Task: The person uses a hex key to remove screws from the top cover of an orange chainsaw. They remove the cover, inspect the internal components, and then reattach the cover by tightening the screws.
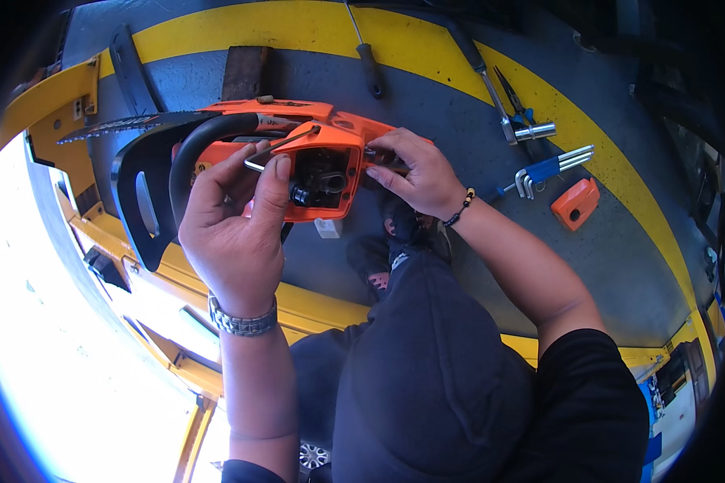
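An orange chainsaw [342, 119] lies before me on the grey surface, its bar and chain [129, 125] pointing left. An opening in its side shows dark inner parts [318, 177]. With its thumb and fingers closed, my left hand [238, 217] holds an L-shaped hex key [286, 142] at the left edge of this opening. The key's long arm slants up to the right across the housing. My right hand [415, 173] pinches at the saw's right side, by the rear handle; its fingertips cover whatever is between them.
Beyond the saw lie a screwdriver [368, 68], a dark block [246, 71] and a long black piece [133, 71]. To the right are a ratchet [495, 92], pliers [514, 98], a blue hex key holder [544, 170] and an orange cover [576, 203]. Yellow frame edges [181, 278] run nearby.
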A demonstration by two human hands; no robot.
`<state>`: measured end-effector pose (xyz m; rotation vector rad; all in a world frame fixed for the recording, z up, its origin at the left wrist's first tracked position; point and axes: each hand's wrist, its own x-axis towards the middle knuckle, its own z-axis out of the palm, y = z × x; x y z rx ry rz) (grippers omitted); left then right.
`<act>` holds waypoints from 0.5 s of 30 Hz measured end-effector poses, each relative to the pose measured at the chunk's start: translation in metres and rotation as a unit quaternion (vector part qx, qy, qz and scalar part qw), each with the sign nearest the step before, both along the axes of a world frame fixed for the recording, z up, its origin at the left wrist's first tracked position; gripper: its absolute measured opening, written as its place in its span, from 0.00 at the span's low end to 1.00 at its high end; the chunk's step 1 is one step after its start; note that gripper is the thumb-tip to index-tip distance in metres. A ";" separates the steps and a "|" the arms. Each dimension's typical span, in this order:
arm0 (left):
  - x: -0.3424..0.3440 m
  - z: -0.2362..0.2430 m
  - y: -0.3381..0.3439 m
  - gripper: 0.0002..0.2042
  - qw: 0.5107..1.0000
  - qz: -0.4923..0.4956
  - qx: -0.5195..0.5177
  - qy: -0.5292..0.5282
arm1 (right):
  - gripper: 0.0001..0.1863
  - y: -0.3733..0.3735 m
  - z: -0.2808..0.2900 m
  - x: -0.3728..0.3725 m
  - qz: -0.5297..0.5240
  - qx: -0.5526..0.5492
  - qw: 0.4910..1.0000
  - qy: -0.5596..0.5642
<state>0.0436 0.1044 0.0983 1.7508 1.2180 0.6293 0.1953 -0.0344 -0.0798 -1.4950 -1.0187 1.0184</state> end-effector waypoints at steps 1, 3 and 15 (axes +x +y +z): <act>0.000 0.000 0.000 0.15 1.000 0.000 0.004 0.001 | 0.16 0.002 0.000 -0.003 -0.003 0.008 1.000 0.003; 0.000 0.001 0.001 0.15 1.000 -0.005 0.003 0.004 | 0.14 0.005 -0.002 -0.004 -0.016 0.021 1.000 -0.015; 0.005 0.012 0.003 0.13 0.998 -0.004 -0.037 0.041 | 0.16 0.003 -0.005 0.005 0.006 -0.024 0.999 0.035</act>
